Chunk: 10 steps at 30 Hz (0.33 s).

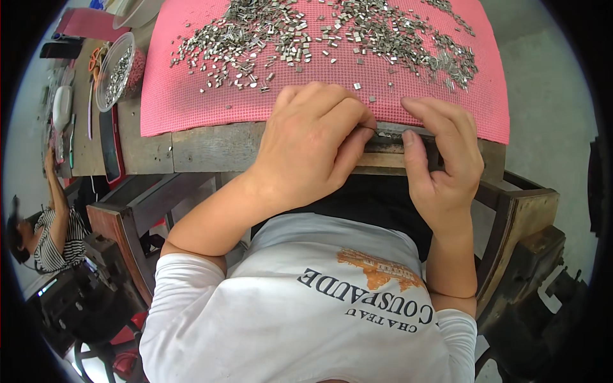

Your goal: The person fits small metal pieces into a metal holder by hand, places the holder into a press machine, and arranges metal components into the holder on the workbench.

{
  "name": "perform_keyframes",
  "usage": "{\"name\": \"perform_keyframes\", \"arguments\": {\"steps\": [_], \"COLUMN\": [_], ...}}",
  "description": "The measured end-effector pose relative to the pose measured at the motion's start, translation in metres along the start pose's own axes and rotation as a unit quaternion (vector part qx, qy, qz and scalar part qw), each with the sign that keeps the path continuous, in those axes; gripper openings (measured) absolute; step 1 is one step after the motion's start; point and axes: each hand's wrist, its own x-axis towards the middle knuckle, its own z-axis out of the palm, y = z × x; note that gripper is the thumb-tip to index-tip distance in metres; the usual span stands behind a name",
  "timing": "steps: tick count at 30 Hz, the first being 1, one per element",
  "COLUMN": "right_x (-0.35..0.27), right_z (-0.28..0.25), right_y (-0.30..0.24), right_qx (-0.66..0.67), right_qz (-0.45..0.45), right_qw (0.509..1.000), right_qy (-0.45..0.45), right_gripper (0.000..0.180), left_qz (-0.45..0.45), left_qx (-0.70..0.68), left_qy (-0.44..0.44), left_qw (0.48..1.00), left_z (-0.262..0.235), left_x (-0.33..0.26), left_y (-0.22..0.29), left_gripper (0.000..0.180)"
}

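Observation:
My left hand (306, 137) is over the near edge of the workbench, its thumb and fingers pinched together at the left end of a narrow dark metal strip (389, 138). Whatever lies between those fingertips is hidden. At the strip's other end my right hand (449, 150) curves with thumb and forefinger apart, its thumb tip close to the strip; no held thing shows. Beyond both hands, many small silvery metal parts (281, 38), some with thin wire legs, lie scattered over a pink textured mat (191, 105). Two loose pieces rest just past my fingers.
Left of the mat stands a clear round tub (131, 54) holding small metal parts. Beside it are orange-handled scissors (94, 60), a red-edged phone-like slab (112, 143) and a white oval device (62, 107). Another person in a striped top (60, 239) sits at far left.

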Motion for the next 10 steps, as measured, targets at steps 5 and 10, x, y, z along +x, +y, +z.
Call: {"name": "perform_keyframes", "arguments": {"steps": [5,10], "right_x": [-0.003,-0.006], "right_z": [0.000,0.003], "right_y": [0.004,0.005], "right_qx": [0.004,0.023], "right_qz": [0.004,0.017], "right_qw": [1.000,1.000], "right_qy": [0.008,0.011], "right_gripper": [0.041,0.040], "left_qz": [0.018,0.049], "left_qx": [0.064,0.156], "left_qy": [-0.010,-0.030], "left_qw": [0.998,0.986], "left_z": [0.002,0.000], "left_x": [0.001,0.002], "left_y": [0.004,0.012], "left_gripper": [0.015,0.018]}}
